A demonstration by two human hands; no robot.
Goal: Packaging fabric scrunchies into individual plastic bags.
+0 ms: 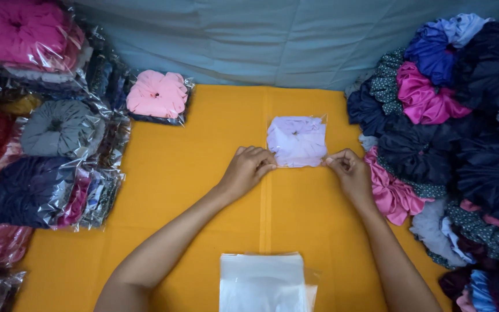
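Fingers [267, 166] of both hands pinching bagged lilac scrunchie [297, 140], seemingly flat

Scrunchie in the clear bag [297, 140]: pale lilac.
Tablecloth [186, 190]: plain orange-yellow.
Backdrop cloth [261, 40]: dull blue-grey.
Stack of empty bags [264, 282]: clear, whitish sheen.
Bagged scrunchie by the backdrop [157, 95]: light pink.
Bagged pile on the left [41, 138]: magenta, grey, navy, dark red.
Loose pile on the right [451, 144]: navy, royal blue, hot pink, grey, and dark green with small white dots.
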